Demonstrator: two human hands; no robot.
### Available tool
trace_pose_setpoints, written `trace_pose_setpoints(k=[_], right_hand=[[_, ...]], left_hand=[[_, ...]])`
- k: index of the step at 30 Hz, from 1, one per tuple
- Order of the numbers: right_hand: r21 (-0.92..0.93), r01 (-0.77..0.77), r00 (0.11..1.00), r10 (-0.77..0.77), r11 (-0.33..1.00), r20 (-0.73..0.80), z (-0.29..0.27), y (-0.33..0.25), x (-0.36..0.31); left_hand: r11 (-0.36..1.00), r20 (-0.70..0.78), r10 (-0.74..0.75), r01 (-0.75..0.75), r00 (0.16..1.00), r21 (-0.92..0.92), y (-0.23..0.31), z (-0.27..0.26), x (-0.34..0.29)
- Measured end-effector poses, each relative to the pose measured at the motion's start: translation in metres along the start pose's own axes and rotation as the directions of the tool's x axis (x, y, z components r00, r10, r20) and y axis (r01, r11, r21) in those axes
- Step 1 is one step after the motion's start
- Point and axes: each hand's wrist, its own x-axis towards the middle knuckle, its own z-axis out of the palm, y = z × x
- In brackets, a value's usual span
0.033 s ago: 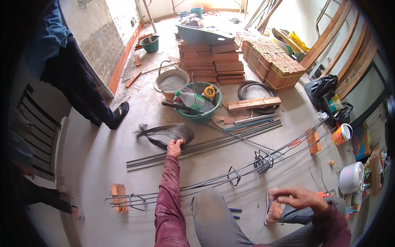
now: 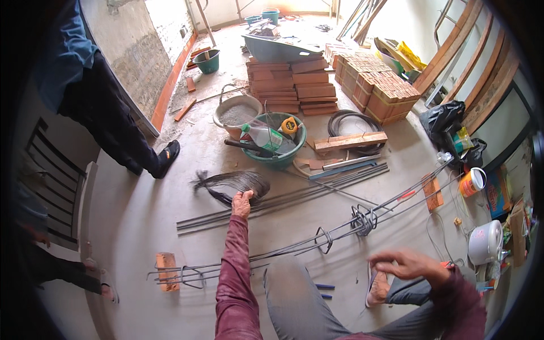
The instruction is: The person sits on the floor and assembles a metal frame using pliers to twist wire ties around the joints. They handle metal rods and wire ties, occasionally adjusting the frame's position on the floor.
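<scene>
Stretched out ahead, my left hand [image 2: 242,203] is closed on a bundle of thin dark tie wire [image 2: 229,182], which is bent into a loop with loose ends fanning to the left. Straight steel bars [image 2: 283,198] lie on the floor under and beside that hand. Nearer to me runs a long rebar frame [image 2: 283,251] with square stirrups [image 2: 324,241], several of them bunched together [image 2: 362,220]. Brick pieces [image 2: 167,272] prop up its ends. My right hand [image 2: 409,265] hovers above my right foot, fingers loosely spread, with nothing visible in it.
A green basin [image 2: 276,156] holds a bottle and tape measure; a bucket of grey powder [image 2: 237,115] adjoins it. Beyond are stacked bricks [image 2: 273,85]. Another person [image 2: 105,107] stands at left. Blue-handled pliers [image 2: 324,291] lie by my knee. Tubs [image 2: 485,242] line the right.
The wire bundle and my left hand sit very slightly further right. My right hand has shifted a little left, its fingers more spread.
</scene>
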Motion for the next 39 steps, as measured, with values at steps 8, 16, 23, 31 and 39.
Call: trace_pose_setpoints(k=[8,16,23,31,39], right_hand=[[0.085,0.176,0.955,-0.149,0.981,-0.256,-0.004,-0.042,0.157],[0.43,0.03,0.987,0.04,0.902,-0.154,0.051,-0.057,0.228],[0.633,-0.084,0.996,0.082,0.769,0.034,0.07,-0.043,0.229],[0.676,-0.177,0.984,0.144,0.715,0.105,0.083,-0.036,0.235],[0.615,-0.038,0.994,0.096,0.788,-0.061,0.071,-0.056,0.222]], left_hand=[[0.38,0.101,0.037,0.08,0.994,-0.922,0.134,0.014,-0.112],[0.394,0.25,-0.014,0.235,0.968,-0.888,0.134,0.008,-0.163],[0.477,0.237,0.036,0.192,0.971,-0.858,0.15,-0.004,-0.185],[0.652,0.292,0.018,0.21,0.956,-0.729,0.141,-0.003,-0.193],[0.827,0.082,-0.217,0.228,0.973,-0.514,0.139,0.025,-0.191]])
